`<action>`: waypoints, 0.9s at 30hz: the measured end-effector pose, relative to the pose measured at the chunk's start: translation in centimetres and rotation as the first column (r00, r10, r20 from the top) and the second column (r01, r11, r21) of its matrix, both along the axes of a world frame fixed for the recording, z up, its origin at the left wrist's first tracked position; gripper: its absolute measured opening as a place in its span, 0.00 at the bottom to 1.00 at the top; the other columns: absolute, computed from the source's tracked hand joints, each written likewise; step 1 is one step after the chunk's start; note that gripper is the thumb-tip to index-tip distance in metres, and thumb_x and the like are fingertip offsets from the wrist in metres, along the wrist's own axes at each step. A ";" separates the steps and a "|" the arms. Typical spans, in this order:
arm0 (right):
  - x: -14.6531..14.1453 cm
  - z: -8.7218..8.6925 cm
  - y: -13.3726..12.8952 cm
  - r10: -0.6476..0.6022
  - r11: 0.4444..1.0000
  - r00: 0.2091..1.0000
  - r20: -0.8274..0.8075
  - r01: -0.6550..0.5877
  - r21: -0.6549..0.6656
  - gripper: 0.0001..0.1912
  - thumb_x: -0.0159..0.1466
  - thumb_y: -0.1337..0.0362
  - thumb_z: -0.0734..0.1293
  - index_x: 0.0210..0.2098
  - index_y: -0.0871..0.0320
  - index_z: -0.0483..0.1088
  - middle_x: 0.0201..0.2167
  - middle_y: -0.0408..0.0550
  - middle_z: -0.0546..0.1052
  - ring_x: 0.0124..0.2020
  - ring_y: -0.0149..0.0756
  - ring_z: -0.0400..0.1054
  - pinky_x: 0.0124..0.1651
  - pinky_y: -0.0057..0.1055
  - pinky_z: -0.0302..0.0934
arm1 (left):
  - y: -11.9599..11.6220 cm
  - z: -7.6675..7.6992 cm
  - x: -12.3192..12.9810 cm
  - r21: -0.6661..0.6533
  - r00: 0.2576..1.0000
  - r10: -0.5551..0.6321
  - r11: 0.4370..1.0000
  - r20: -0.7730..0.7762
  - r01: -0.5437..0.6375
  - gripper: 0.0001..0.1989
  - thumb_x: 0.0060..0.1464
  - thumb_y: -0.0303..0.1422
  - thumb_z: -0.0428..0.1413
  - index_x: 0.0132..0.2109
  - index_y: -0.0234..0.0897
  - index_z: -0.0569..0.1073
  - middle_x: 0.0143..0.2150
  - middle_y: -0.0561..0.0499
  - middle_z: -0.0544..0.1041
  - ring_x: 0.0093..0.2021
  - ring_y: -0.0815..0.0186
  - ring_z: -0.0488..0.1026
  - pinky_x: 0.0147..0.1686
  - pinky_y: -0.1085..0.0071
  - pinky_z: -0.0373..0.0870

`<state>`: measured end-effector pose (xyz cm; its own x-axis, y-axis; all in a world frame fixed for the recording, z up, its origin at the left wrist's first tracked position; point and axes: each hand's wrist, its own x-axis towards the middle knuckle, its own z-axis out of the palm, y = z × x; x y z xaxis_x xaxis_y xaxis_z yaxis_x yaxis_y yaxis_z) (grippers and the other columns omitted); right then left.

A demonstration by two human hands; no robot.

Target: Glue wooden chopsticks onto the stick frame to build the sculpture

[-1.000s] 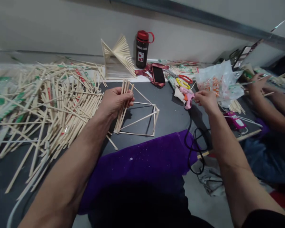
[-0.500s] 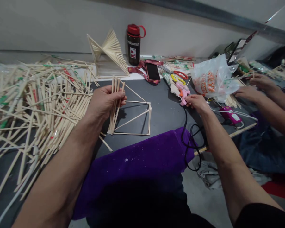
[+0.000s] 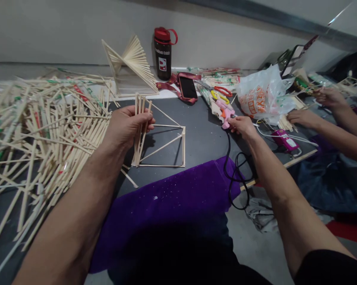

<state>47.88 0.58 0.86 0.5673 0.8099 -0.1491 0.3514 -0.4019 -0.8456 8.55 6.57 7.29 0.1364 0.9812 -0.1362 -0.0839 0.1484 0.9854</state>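
Observation:
My left hand is closed round several upright wooden sticks at the left side of a stick frame. That frame rests on the dark grey table, with a square outline and slanting sticks across it. To the right, my right hand has its fingers closed on a pink glue gun with a black cord running down from it. The fingers hide part of the glue gun. Red-handled scissors and a yellow-handled pair lie just behind it.
Loose sticks are heaped at left. A twisted stick model, a bottle and a phone stand or lie along the wall. At right are a plastic bag, a purple-pink box and a co-worker's hands. Purple cloth covers my lap.
The whole view has shifted slightly, so everything sits a little further left. My left hand keeps its hold on the sticks, and my right hand stays at the glue gun.

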 end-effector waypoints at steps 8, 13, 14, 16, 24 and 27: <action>0.6 0.6 0.1 0.063 0.997 0.990 -0.127 -0.068 -0.037 0.12 0.63 0.59 0.72 0.32 0.63 0.74 0.26 0.49 0.77 0.16 0.23 0.65 0.13 0.19 0.43 | -0.2 0.2 0.0 -0.008 1.000 -0.011 1.000 -0.014 0.011 0.05 0.42 0.26 0.65 0.28 0.39 0.78 0.21 0.59 0.78 0.23 0.75 0.73 0.27 0.76 0.72; 0.8 1.0 -0.4 0.112 0.991 0.977 -0.180 -0.122 -0.045 0.09 0.62 0.62 0.71 0.33 0.64 0.75 0.30 0.51 0.78 0.18 0.22 0.66 0.14 0.18 0.45 | 0.0 0.0 -0.1 -0.009 1.000 -0.022 1.000 -0.009 0.022 0.06 0.41 0.27 0.67 0.28 0.39 0.77 0.21 0.59 0.78 0.23 0.74 0.73 0.26 0.75 0.71; 0.8 1.1 -0.5 0.118 0.991 0.976 -0.180 -0.128 -0.045 0.08 0.61 0.64 0.71 0.33 0.64 0.75 0.30 0.51 0.78 0.18 0.22 0.66 0.13 0.18 0.45 | 0.0 0.0 -0.1 -0.009 1.000 -0.018 1.000 -0.011 0.018 0.06 0.41 0.26 0.67 0.28 0.39 0.77 0.21 0.59 0.78 0.23 0.74 0.73 0.26 0.75 0.71; 0.9 1.2 -0.5 0.127 0.990 0.975 -0.181 -0.137 -0.044 0.06 0.59 0.66 0.72 0.33 0.65 0.75 0.30 0.51 0.78 0.17 0.21 0.66 0.14 0.18 0.46 | 0.0 0.0 -0.1 -0.006 1.000 -0.030 1.000 -0.008 0.030 0.06 0.43 0.26 0.67 0.29 0.39 0.77 0.21 0.60 0.78 0.23 0.74 0.73 0.26 0.76 0.72; 1.2 1.0 -0.3 0.127 0.989 0.978 -0.163 -0.138 -0.056 0.10 0.55 0.69 0.74 0.37 0.65 0.76 0.27 0.48 0.78 0.16 0.22 0.65 0.13 0.18 0.46 | 0.5 -0.7 0.1 0.028 1.000 0.013 1.000 0.023 -0.014 0.05 0.46 0.22 0.63 0.29 0.35 0.76 0.21 0.55 0.76 0.22 0.72 0.74 0.23 0.77 0.73; 1.3 1.0 -0.1 0.129 0.988 0.978 -0.164 -0.141 -0.062 0.07 0.58 0.68 0.72 0.36 0.65 0.76 0.28 0.48 0.78 0.16 0.22 0.65 0.14 0.18 0.47 | 0.5 -0.7 0.1 0.010 1.000 0.014 1.000 0.001 -0.014 0.05 0.47 0.22 0.62 0.30 0.35 0.76 0.23 0.53 0.76 0.22 0.72 0.73 0.22 0.76 0.71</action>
